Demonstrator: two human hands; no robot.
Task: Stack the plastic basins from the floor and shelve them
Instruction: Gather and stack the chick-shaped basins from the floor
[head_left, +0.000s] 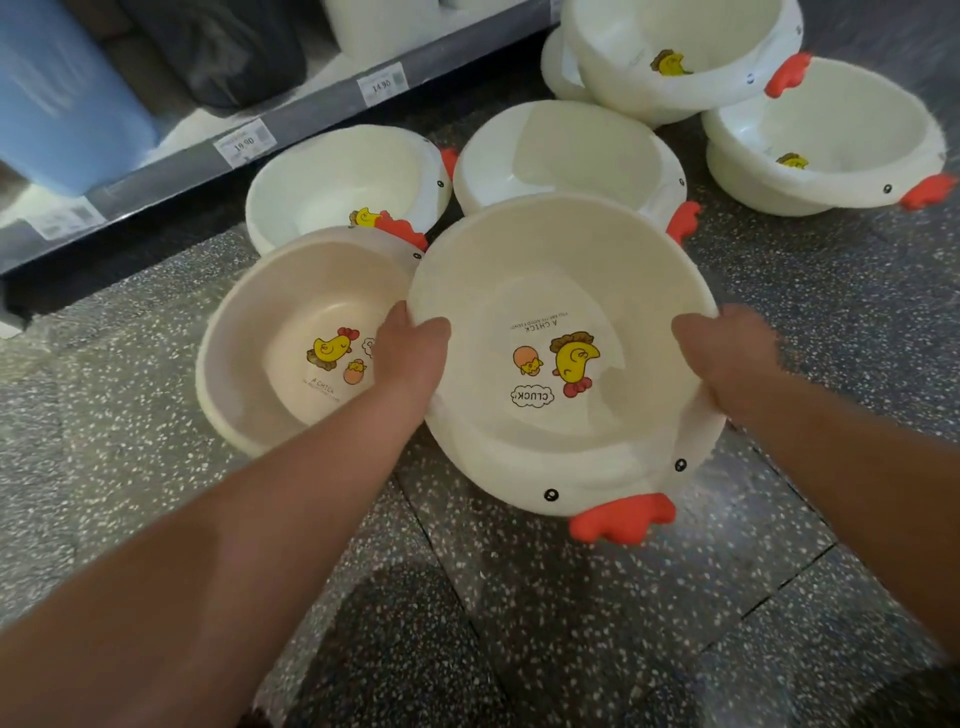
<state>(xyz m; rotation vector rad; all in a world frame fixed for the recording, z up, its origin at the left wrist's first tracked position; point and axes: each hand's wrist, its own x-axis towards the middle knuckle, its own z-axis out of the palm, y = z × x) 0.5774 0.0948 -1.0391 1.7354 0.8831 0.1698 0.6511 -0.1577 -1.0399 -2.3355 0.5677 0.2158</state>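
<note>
Several white chicken-shaped plastic basins with red combs lie on the speckled floor. I hold one basin (561, 291) by its rim, my left hand (410, 353) on the left edge and my right hand (727, 353) on the right edge. It sits tilted inside a second basin (597, 483) whose eyes and red comb face me. A pinkish basin (270, 353) rests just left of it, touching my left hand. Behind stand two more basins (322, 182) (566, 150), and further right a nested pair (675, 57) and another basin (831, 135).
A low grey shelf (171, 161) with price tags runs along the upper left, holding a blue container (62, 93), a dark item and a white tub. Speckled floor tiles (571, 597) lie open in front of me.
</note>
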